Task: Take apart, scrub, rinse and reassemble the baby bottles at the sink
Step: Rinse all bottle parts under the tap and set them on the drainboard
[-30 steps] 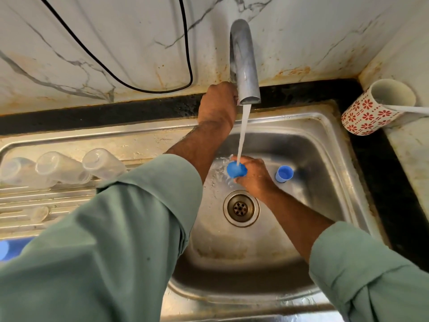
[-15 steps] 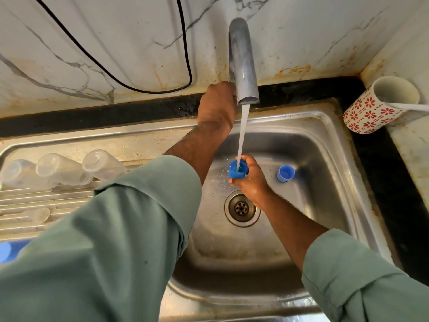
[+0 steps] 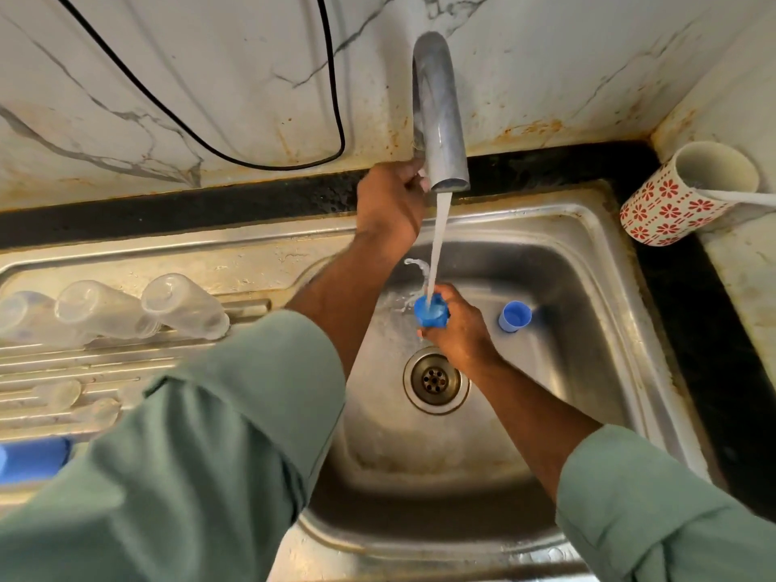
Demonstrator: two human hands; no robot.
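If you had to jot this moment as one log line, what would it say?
step: rinsing | right hand: holds blue cap under running tap | left hand: at tap base | second blue cap: in sink

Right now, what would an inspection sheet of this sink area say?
Surface: stainless steel sink with round drain; ribbed steel draining board on its left.
Job's things: blue plastic bottle collar under the running water; second blue plastic cap on the basin floor; three clear plastic bottles lying on the draining board.
Clutter: red-flowered white mug at the right corner; blue object at the left edge, unclear.
Hands: left hand grips behind the steel tap spout; right hand holds the collar.
Cables: black cable looping across the wall.
Surroundings: stained marble-patterned wall.
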